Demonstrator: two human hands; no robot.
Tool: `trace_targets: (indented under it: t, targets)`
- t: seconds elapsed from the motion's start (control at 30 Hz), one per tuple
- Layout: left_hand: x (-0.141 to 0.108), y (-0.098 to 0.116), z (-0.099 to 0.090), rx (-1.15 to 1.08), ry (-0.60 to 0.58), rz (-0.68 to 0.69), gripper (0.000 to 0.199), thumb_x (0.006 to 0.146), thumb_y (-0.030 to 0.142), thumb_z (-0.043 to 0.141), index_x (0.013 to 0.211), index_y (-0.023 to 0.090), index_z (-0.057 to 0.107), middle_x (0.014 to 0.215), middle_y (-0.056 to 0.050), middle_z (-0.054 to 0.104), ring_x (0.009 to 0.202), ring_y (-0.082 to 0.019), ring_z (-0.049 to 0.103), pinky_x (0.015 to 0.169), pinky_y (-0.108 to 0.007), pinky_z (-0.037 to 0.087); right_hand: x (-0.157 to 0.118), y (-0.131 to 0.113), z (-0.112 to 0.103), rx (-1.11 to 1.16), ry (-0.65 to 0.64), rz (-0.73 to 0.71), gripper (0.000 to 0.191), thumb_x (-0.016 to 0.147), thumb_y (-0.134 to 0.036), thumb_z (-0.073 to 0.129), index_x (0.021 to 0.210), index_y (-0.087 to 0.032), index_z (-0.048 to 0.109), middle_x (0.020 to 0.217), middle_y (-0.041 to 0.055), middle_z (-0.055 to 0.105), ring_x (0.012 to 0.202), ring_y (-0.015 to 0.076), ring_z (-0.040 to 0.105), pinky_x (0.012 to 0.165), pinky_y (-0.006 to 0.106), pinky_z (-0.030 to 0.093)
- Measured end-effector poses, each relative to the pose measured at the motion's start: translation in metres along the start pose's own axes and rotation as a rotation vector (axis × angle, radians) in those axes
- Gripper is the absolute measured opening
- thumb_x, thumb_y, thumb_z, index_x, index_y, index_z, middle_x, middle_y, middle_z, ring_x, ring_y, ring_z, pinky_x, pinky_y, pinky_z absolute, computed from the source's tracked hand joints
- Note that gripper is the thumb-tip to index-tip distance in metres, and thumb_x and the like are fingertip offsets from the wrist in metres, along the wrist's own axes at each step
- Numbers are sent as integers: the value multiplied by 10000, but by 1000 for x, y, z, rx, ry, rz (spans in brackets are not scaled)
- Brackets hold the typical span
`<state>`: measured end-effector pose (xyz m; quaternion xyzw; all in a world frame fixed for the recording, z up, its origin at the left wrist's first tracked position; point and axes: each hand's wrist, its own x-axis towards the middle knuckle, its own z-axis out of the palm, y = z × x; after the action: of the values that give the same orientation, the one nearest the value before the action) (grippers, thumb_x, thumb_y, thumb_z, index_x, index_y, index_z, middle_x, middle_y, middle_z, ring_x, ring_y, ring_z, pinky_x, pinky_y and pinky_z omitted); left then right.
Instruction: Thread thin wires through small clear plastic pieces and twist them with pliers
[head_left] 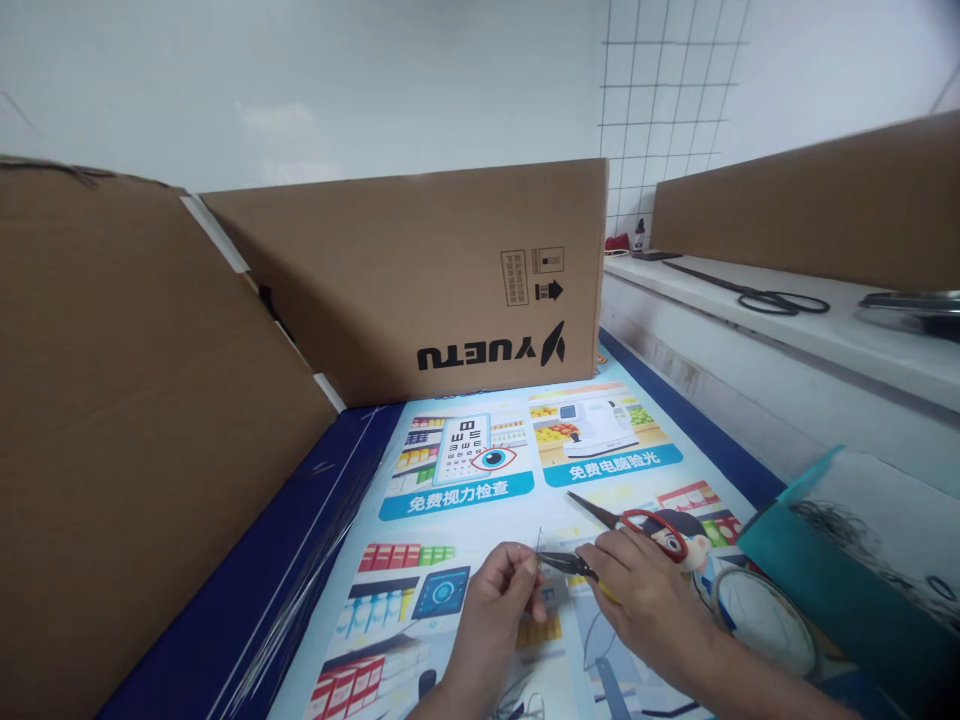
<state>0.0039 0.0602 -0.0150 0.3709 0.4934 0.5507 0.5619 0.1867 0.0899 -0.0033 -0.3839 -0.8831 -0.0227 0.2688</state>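
Observation:
My left hand (495, 610) is closed in a pinch on a thin wire (539, 537), whose end sticks up above the fingertips. My right hand (649, 605) is wrapped round a pair of pliers (561, 562) with dark jaws and a bit of yellow handle showing. The jaw tips meet the wire right at my left fingertips; whether they are clamped on it is too small to tell. Just beyond my right hand lies a pair of scissors (596, 511) with red handles, blades pointing away to the left.
Cardboard panels (390, 270) stand at the left and back. A teal box (840, 575) holding tangled dark strands is at the right, beside a round ring-like thing (814, 640). Black scissors (780, 300) lie on the white ledge (862, 345). A printed sheet (480, 530) covers the table.

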Motion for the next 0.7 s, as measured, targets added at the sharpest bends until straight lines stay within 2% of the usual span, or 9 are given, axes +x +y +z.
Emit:
trace_targets:
  t: [0.7]
  targets:
    - [0, 0, -3, 59, -25, 28, 172, 842, 321, 527, 747, 178, 540, 620, 36, 542, 474, -67, 449, 552, -221, 349, 2, 1, -2, 65, -65, 42, 269, 807, -97, 483, 1030, -205, 589, 924, 64, 612, 896, 221, 544, 862, 401, 436]
